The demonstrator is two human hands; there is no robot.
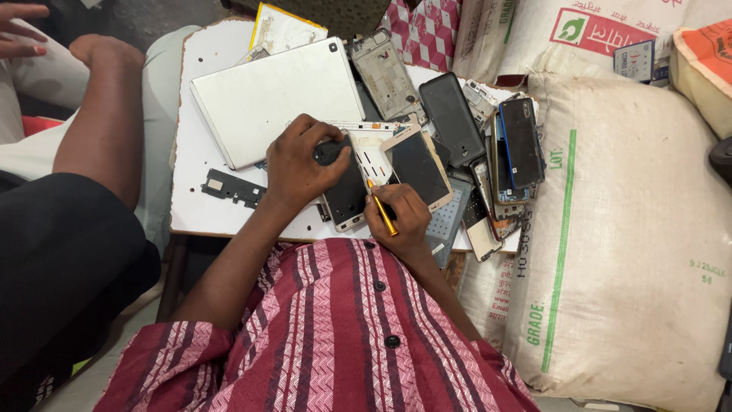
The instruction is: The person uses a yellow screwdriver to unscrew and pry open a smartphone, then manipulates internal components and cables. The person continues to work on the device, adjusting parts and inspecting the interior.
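Note:
My left hand point(299, 164) presses down on a black-screened phone point(348, 197) lying on a small white table point(194, 175), with a small black part under the fingertips. My right hand point(400, 217) grips a thin yellow-handled screwdriver point(381, 214), its tip near the phone's upper right edge. A gold-framed phone point(418, 166) lies just right of it.
A large white tablet back point(271, 95) lies at the table's far left. Several dismantled phones and frames point(488, 145) are piled on the right. A black part point(232, 188) lies near the left edge. A big white sack point(633, 229) stands to the right. Another person's arm point(107, 114) is at left.

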